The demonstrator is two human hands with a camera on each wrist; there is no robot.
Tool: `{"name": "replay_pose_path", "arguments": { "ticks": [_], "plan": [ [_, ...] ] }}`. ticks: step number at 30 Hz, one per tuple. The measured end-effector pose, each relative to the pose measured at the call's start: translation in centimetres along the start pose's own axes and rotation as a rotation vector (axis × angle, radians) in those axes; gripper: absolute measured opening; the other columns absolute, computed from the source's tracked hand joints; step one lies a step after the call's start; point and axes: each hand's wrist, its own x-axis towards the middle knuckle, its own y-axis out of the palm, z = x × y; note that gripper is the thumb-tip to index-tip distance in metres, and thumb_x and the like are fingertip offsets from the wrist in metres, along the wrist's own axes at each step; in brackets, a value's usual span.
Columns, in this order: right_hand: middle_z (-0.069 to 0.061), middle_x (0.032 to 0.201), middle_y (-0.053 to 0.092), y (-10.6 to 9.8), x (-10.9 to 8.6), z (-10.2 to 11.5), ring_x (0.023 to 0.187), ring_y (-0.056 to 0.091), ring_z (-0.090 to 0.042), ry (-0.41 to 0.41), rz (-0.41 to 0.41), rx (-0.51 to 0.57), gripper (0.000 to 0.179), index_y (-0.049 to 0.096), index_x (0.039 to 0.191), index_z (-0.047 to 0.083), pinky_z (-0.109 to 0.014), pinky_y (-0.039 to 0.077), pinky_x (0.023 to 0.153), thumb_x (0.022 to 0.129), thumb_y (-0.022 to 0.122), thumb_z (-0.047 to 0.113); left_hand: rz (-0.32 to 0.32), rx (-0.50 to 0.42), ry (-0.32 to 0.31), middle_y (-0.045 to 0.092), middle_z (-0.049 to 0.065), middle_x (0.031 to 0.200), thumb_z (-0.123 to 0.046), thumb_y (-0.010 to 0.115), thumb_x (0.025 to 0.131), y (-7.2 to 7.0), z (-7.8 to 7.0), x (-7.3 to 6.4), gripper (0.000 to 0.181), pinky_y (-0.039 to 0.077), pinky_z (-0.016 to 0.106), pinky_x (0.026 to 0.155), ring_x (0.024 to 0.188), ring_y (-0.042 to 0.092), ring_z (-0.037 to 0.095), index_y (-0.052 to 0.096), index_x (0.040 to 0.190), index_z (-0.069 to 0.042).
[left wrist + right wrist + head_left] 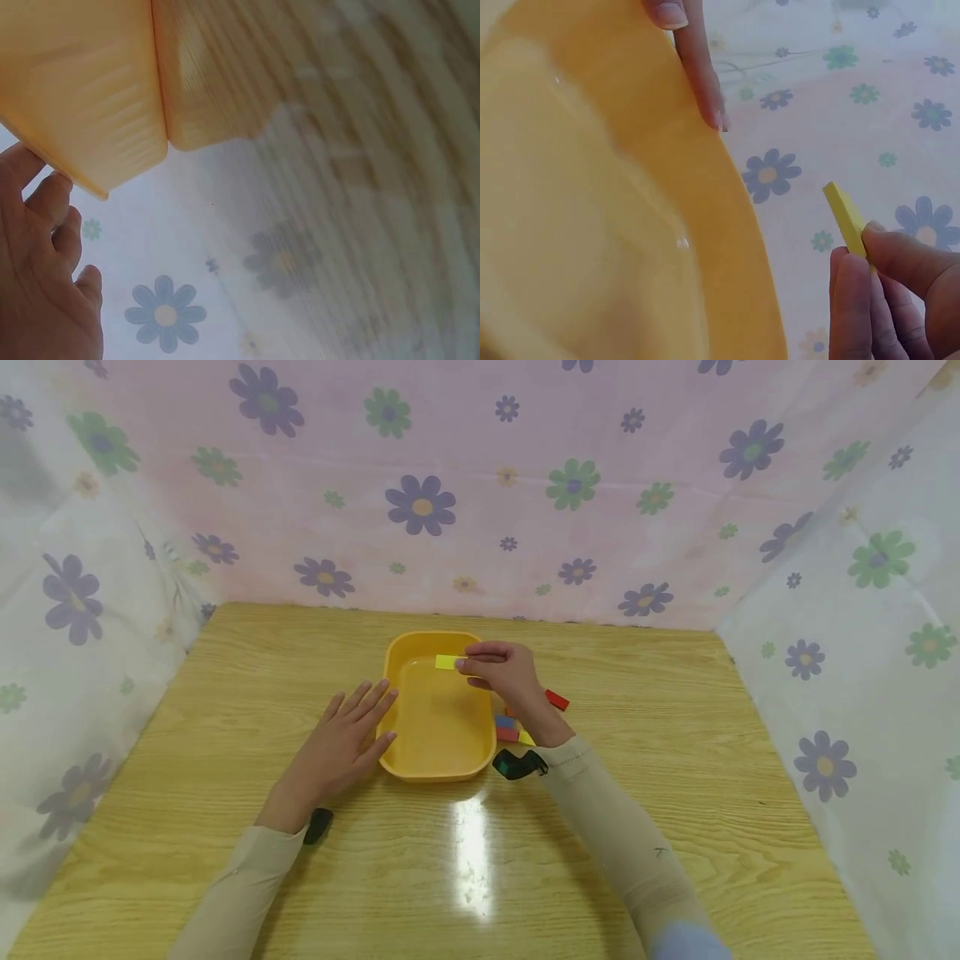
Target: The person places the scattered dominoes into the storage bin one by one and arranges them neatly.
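Observation:
A yellow plastic tray [433, 727] with rounded corners sits on the table. My right hand [504, 675] is over its far right part, pinching a flat yellow block [446, 662] between thumb and fingers. In the right wrist view, the yellow block [842, 214] sticks out past the fingertips. My left hand [341, 747] touches the tray's left rim with its fingers extended. Seen from the left wrist, the left hand's fingers [51, 199] meet the rim from outside. Inside the tray, only its bare floor shows.
Right of the tray lie several small blocks, partly hidden by the right wrist: a blue block [505, 722], a red block [507, 735], a yellow block [526, 738] and another red block [557, 700]. A flowered cloth [480, 543] surrounds the wooden table [675, 777] at the back and sides.

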Motion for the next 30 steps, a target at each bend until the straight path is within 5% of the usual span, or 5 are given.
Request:
{"name": "replay_pose_path", "arguments": {
  "ticks": [7, 16, 22, 30],
  "plan": [
    [-0.016, 0.106, 0.075, 1.3, 2.0, 0.5, 0.106, 0.071, -0.037, -0.029, 0.029, -0.042, 0.027, 0.072, 0.112, -0.002, -0.052, 0.054, 0.098, 0.089, 0.079, 0.009, -0.015, 0.023, 0.014, 0.021, 0.008, 0.169, -0.043, 0.044, 0.108, 0.0, 0.0, 0.2, 0.065, 0.009, 0.06, 0.125, 0.157, 0.017, 0.035, 0.026, 0.163, -0.014],
    [-0.017, 0.095, 0.073, 2.7, 4.3, 0.3, 0.104, 0.07, -0.044, -0.013, 0.029, -0.043, 0.034, 0.066, 0.116, -0.016, -0.054, 0.054, 0.096, 0.087, 0.077, -0.001, -0.009, 0.035, 0.014, 0.023, 0.008, 0.169, -0.043, 0.044, 0.108, -0.2, -0.1, 0.3, 0.064, 0.01, 0.061, 0.124, 0.157, 0.017, 0.034, 0.028, 0.162, -0.013],
    [-0.022, 0.101, 0.072, 4.0, 5.5, -0.4, 0.095, 0.072, -0.043, 0.023, -0.03, -0.215, 0.022, 0.072, 0.104, -0.01, -0.049, 0.059, 0.089, 0.086, 0.079, 0.0, -0.003, 0.034, 0.009, 0.024, 0.009, 0.169, -0.043, 0.044, 0.108, -0.2, -0.1, 0.2, 0.064, 0.009, 0.06, 0.124, 0.156, 0.018, 0.034, 0.027, 0.162, -0.013],
    [-0.016, 0.089, 0.073, 5.4, 7.4, -2.2, 0.063, 0.072, -0.021, 0.064, -0.105, -0.502, 0.02, 0.075, 0.097, -0.005, -0.028, 0.061, 0.066, 0.081, 0.084, 0.005, 0.003, 0.044, -0.002, 0.022, 0.008, 0.169, -0.042, 0.045, 0.108, -0.1, -0.2, 0.1, 0.065, 0.008, 0.059, 0.125, 0.157, 0.017, 0.033, 0.024, 0.163, -0.014]
  ]
}}
